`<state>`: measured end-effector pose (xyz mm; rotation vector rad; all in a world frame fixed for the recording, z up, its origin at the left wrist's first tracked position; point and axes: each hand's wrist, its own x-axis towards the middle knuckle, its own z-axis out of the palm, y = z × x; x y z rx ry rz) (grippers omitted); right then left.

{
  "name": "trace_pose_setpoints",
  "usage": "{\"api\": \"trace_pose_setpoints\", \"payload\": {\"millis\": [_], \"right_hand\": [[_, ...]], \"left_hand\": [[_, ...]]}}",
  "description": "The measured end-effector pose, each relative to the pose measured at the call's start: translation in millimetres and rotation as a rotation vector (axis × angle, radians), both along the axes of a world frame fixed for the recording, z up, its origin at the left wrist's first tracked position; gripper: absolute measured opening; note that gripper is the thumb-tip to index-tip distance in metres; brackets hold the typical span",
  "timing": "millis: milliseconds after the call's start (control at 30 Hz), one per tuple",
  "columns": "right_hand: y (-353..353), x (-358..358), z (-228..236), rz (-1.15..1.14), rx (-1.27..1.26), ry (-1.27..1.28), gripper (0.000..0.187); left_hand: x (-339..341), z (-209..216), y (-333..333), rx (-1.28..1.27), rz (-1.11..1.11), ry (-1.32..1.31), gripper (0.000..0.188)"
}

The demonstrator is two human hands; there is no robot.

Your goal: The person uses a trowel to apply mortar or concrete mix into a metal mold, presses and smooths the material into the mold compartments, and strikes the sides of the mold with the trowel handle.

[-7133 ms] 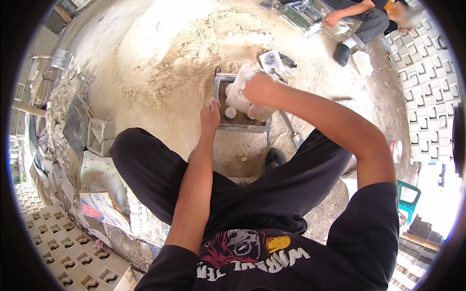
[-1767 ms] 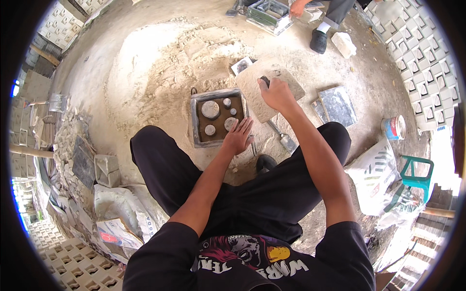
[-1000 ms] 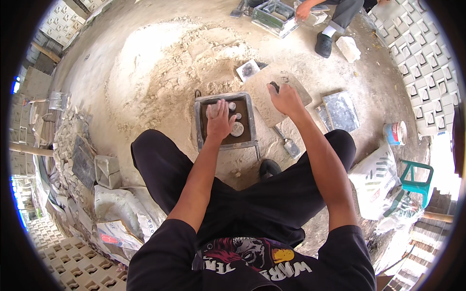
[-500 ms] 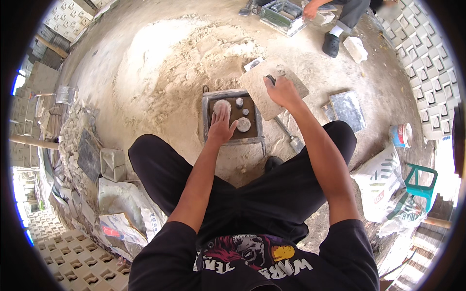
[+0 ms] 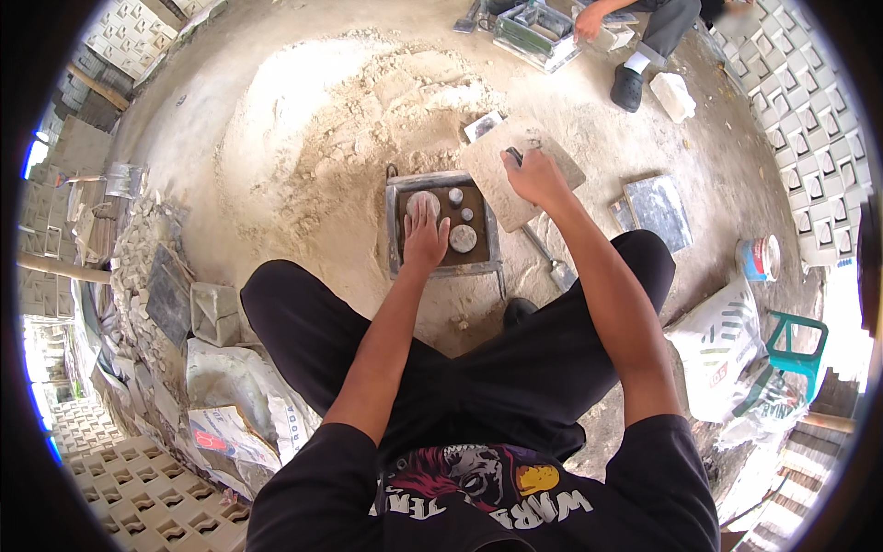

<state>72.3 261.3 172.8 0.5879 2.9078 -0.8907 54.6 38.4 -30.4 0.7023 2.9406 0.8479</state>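
Between my knees on the ground lies a square moulding frame (image 5: 469, 269) with several round pieces in it on a dark sandy bed. My left hand (image 5: 426, 244) reaches into it, fingers stretched flat over the largest pale disc (image 5: 421, 201) at the left. A smaller disc (image 5: 463, 239) lies to the right of that hand; two little cylinders, the upper one (image 5: 455, 196) taller, stand behind it. My right hand (image 5: 537, 178) is closed around the dark handle of a flat, sand-coated board (image 5: 489, 184), which is held beside the frame's far right corner.
A small shovel (image 5: 558, 273) lies right of the frame. Loose sand (image 5: 303, 129) spreads ahead. At the far right a co-worker's hand (image 5: 589, 23) is at another frame (image 5: 533, 37). Grey slabs (image 5: 658, 212), a bucket (image 5: 759, 258), a sack (image 5: 722, 336) and a green stool (image 5: 798, 345) stand rightward.
My left hand has shifted slightly right, still flat on the large disc. The board in my right hand has barely moved.
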Motion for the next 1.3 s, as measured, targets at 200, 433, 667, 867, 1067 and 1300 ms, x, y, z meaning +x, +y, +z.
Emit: {"api": "trace_pose_setpoints", "payload": {"millis": [200,433,667,867,1067,1300], "right_hand": [[4,0,1,-0.007,-0.021,-0.02,0.056],[-4,-5,-2,-0.001,-0.023,0.023,0.056],[0,-6,-13,0.015,0.031,0.046,0.057],[2,-3,-11,0.007,-0.014,-0.006,0.056],[-7,-4,-6,0.043,0.023,0.062,0.055],[-9,-5,6,0.005,-0.1,-0.064,0.053]], "left_hand": [[25,22,7,-0.255,-0.085,-0.005,0.08],[17,-9,-5,-0.237,0.148,0.169,0.105],[28,11,9,-0.3,-0.121,0.203,0.117],[43,37,11,-0.245,-0.331,0.029,0.127],[30,21,-19,-0.226,-0.091,0.062,0.113],[42,2,11,-0.176,-0.229,0.127,0.081]]}}
